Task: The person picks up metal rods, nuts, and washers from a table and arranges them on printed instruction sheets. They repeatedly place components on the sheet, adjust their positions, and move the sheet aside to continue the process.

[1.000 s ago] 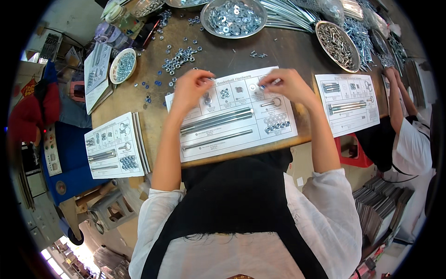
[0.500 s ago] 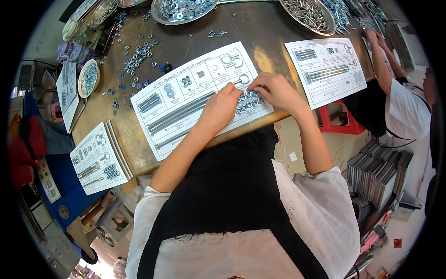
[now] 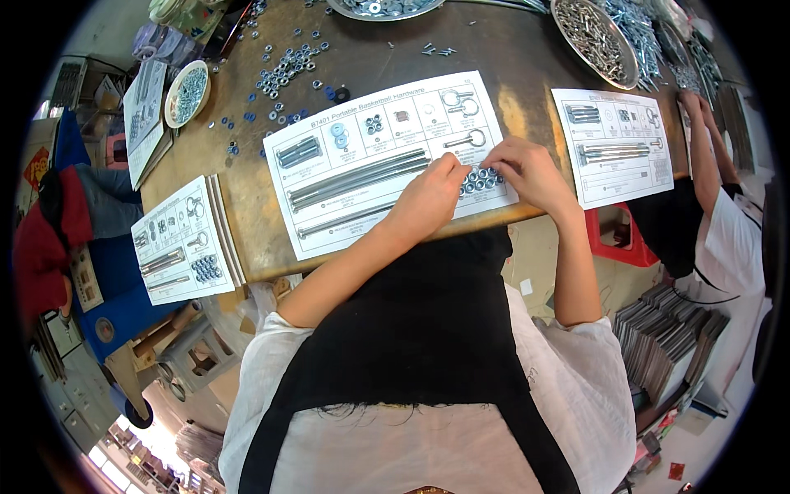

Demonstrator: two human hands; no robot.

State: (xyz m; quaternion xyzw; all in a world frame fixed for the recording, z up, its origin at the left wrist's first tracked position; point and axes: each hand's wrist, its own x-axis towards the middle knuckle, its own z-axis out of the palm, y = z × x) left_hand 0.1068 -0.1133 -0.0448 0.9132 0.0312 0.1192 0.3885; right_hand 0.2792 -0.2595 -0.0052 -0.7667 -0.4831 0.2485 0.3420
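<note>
A white hardware sorting card lies on the brown workbench in front of me, with long metal rods, bolts, washers and ring bolts laid on its printed outlines. My left hand and my right hand meet at the card's lower right corner, fingertips on a cluster of small silver nuts. Both hands have fingers pinched close to the nuts; whether either grips one is unclear.
A second filled card lies to the right, where another person's arm reaches. A third card sits at the left edge. Metal trays of hardware, a small bowl and loose nuts are farther back.
Both hands moved from the card's upper corners to its lower right corner and came together over the nuts. The view shifted, so the card sits higher and more to the right.
</note>
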